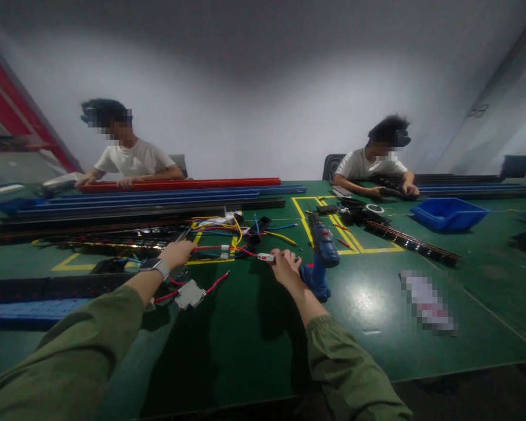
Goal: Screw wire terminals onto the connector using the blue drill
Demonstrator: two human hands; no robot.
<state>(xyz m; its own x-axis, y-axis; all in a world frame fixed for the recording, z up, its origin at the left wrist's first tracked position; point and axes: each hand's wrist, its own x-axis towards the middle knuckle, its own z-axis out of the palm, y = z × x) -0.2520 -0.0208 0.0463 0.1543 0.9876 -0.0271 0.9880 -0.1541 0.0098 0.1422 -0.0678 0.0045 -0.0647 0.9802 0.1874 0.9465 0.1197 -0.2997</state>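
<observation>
My left hand (177, 254), with a watch at its wrist, is closed on a red wire (206, 248) that stretches across toward my right hand (286, 264). The right fingers pinch a small white and red piece (266, 257) at the wire's right part; its exact kind is too small to make out. Loose yellow, blue and red wires (280, 236) lie just beyond my hands. Beside my right hand stands a blue cordless drill (325, 248). Below my left hand, a whitish flat piece (190, 294) rests on the table with red wires by it.
Red rails (179, 185) and blue rails (158, 199) lie along the far side of the green table (355, 351). A blue bin (449, 214) sits at right, near a dark strip (414, 241). Two co-workers (134, 158) sit opposite, handling parts.
</observation>
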